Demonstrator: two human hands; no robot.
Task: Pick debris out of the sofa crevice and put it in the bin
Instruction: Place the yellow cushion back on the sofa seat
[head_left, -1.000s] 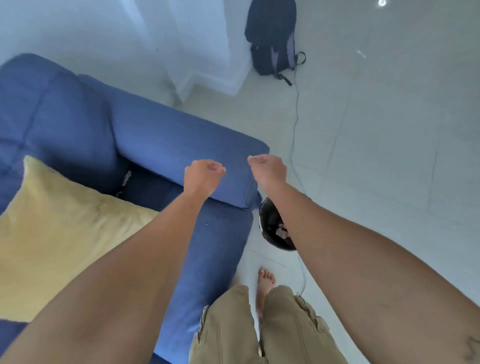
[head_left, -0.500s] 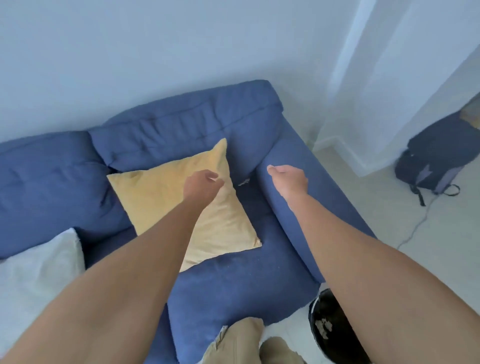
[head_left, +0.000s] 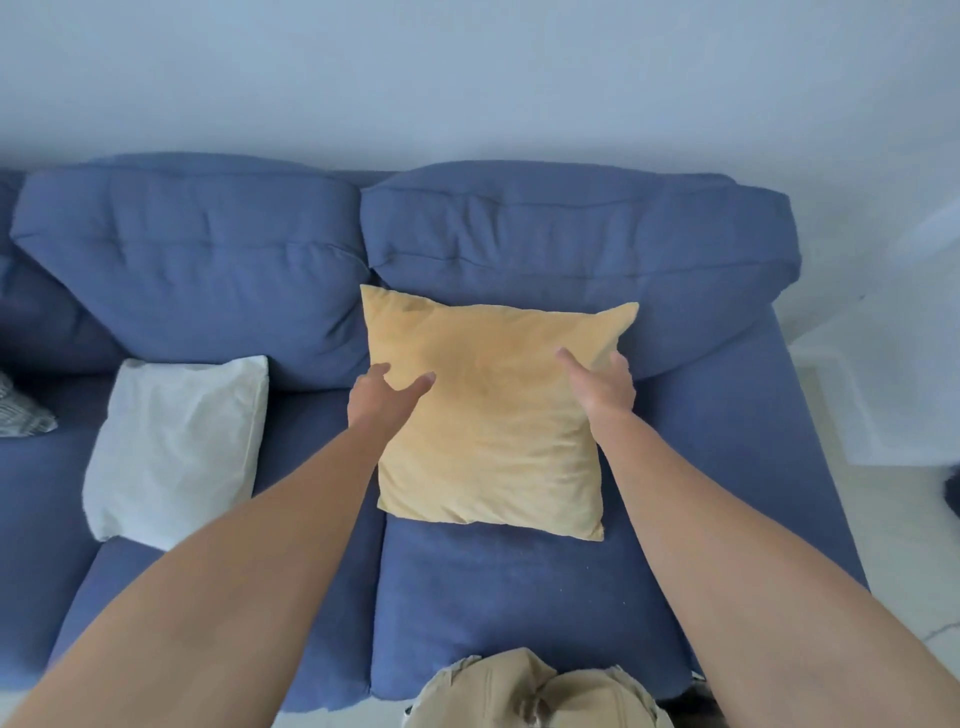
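Hunting for debris, we see none yet; we judge it lies hidden in the crevice behind the yellow cushion (head_left: 488, 415), which leans on the sofa (head_left: 519, 587) back at the right seat. Our left hand (head_left: 382, 397) and right hand (head_left: 605, 387) reach with fingers spread to its two upper edges, pinching nothing yet. It looks soft and light, so we should take hold at the sides. Left of it lies a white cushion (head_left: 176, 441). No bin shows.

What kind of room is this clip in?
Probably a home living room: a blue fabric sofa against a plain pale wall, with a yellow square throw pillow and a white pillow.
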